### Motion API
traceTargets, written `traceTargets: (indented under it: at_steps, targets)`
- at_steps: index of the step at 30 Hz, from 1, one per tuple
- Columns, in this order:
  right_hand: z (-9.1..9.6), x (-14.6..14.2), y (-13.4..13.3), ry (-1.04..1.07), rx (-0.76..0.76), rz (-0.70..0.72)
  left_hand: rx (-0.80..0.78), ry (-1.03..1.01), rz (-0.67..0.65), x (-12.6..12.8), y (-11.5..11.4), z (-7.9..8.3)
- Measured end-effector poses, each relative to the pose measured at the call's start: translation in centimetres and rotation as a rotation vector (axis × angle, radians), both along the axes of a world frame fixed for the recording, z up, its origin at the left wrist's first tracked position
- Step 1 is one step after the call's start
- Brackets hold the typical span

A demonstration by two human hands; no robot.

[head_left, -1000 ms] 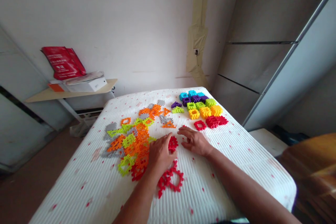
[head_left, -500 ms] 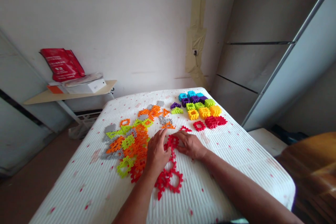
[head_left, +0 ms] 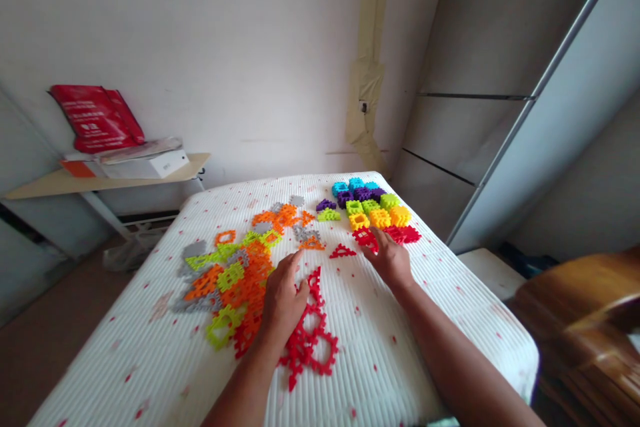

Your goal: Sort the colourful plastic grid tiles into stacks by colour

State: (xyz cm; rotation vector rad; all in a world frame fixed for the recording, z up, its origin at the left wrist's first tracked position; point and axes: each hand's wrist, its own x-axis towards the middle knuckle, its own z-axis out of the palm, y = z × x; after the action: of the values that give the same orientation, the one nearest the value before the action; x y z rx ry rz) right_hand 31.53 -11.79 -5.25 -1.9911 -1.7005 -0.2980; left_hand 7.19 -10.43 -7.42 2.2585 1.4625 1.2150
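My right hand [head_left: 391, 259] has its thumb and fingers on a red toothed square building piece [head_left: 364, 237] with window-like openings, at the left end of the red row. My left hand [head_left: 285, 295] rests over the left side of loose red toothed pieces [head_left: 323, 353], its thumb apart from the fingers and nothing visibly held. Those red pieces include rings and pointed shapes. Between and beyond my hands lies a red triangle piece [head_left: 343, 251]. Left of my left hand spreads a mixed heap of orange pieces [head_left: 256, 273], lime pieces [head_left: 225, 327] and grey pieces.
Sorted stacks stand at the far right of the padded white surface [head_left: 440, 347]: yellow [head_left: 380, 217], lime, purple and blue. A small side table [head_left: 45, 185] with a red bag [head_left: 95, 119] and a white box is on the left. A wooden chair [head_left: 580, 300] stands at right.
My right hand has moved right and away from me, bringing a red square from the loose red pieces to the red row. My left hand stays by the loose pieces. The view has shifted slightly.
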Motion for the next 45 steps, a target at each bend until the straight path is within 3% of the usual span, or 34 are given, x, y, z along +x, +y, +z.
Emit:
traceTargets:
  at_steps: [5, 17, 22, 26, 29, 34, 37, 40, 45]
  targets:
    - [0.1, 0.8, 0.0, -0.080, -0.132, -0.159, 0.024, 0.021, -0.019, -0.1, 0.1, -0.2]
    - [0.9, 0.1, -0.1, -0.107, -0.244, -0.185, -0.058, 0.151, -0.055, -0.1, -0.4, 0.5]
    - [0.6, 0.1, -0.1, -0.113, -0.246, -0.190, -0.102, 0.230, -0.059, 0.1, -1.0, 1.6]
    - [0.6, -0.1, -0.3, -0.118, -0.163, -0.184, -0.123, 0.354, 0.029, 0.3, -1.7, 2.6]
    - [0.6, -0.8, -0.5, -0.110, -0.044, -0.021, -0.156, 0.449, 0.055, 0.6, -2.1, 2.8]
    - [-0.6, -3.0, -0.4, -0.049, 0.044, 0.522, -0.203, 0.542, 0.066, 1.2, -2.3, 2.3]
    - [-1.6, -4.6, 0.0, -0.008, 0.025, 0.727, -0.202, 0.530, 0.078, 1.3, -2.2, 1.9]
    - [-2.1, -5.8, 0.3, 0.016, -0.056, 0.826, -0.208, 0.493, 0.062, 1.2, -2.0, 1.7]
    - [-1.8, -6.5, 0.3, -0.011, -0.154, 0.848, -0.199, 0.437, 0.035, 1.0, -1.9, 1.6]
